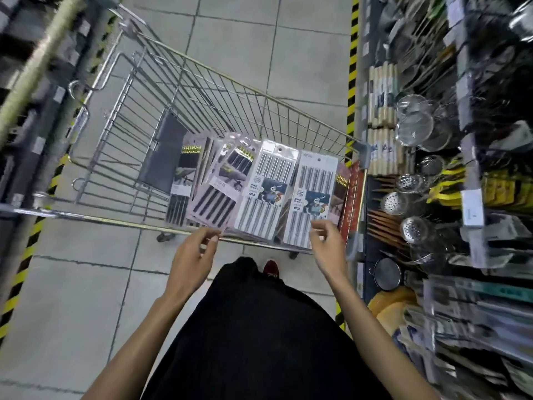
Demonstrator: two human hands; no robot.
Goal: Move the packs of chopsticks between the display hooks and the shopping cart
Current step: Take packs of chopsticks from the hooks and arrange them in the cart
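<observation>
- Our shopping cart point(121, 217) stands in the aisle, hard up beside the shelving on the right.
- The packs of chopsticks point(268, 183) are in the cart, fanned in a row and leaning at its near end.
- On the left of the row are the pink packs point(215, 194) of dark sticks. On the right are two white ones of steel sticks.
- Our left hand point(191, 255) hovers at the near rim, just under the pink packs. The fingers are loosely curled and there is nothing in them.
- Our right hand point(327, 246) is at the lower edge of the rightmost white pack point(313, 194). The fingers are bent with the tips right at the card, and we cannot tell whether they pinch it or only touch it.
- The shelves on the right carry mesh strainers point(415, 128) and wooden rolling pins point(380, 96).
- Black-and-yellow tape point(352, 67) runs along the shelf foot.
- A red shoe point(271, 268) shows on the floor tiles, just short of the cart.
</observation>
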